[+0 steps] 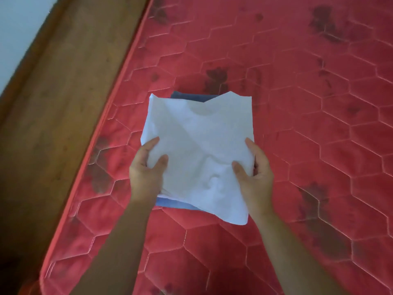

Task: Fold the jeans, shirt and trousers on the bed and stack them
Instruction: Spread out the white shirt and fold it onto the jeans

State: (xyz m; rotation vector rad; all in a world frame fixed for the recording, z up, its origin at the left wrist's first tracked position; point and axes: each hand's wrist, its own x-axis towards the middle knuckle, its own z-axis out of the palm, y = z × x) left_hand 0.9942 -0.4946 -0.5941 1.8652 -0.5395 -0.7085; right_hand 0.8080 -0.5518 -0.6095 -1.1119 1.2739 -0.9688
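Shirt (200,141) first: it is white, folded into a rough square, and it sits over a blue piece (188,96) on the red mattress (308,116), towards the side by the wooden frame (63,107). Only two strips of blue show, one past the far edge of the shirt and one under the near edge. I take it for the folded jeans, though the cloth is too hidden to be sure.

Your left hand (145,173) pinches the near left edge of the shirt, thumb on top and the other fingers mostly tucked under the cloth. Your right hand (258,175) does the same on the near right edge, thumb on top, forefinger along the side. Neither hand is spread flat.

Whether the shirt has settled onto the pile or hangs just above it, you cannot tell from here. Its near right corner juts out past the blue piece, and its far edge is uneven, with a dip in the middle.

As for progress, two garments look folded and the stacking of the second is in hand. A third garment does not show. It may lie beneath the blue piece or out of view, so judge the task as well along but not proven finished. What looks left is to let go of the shirt, square it up, and account for that third piece.
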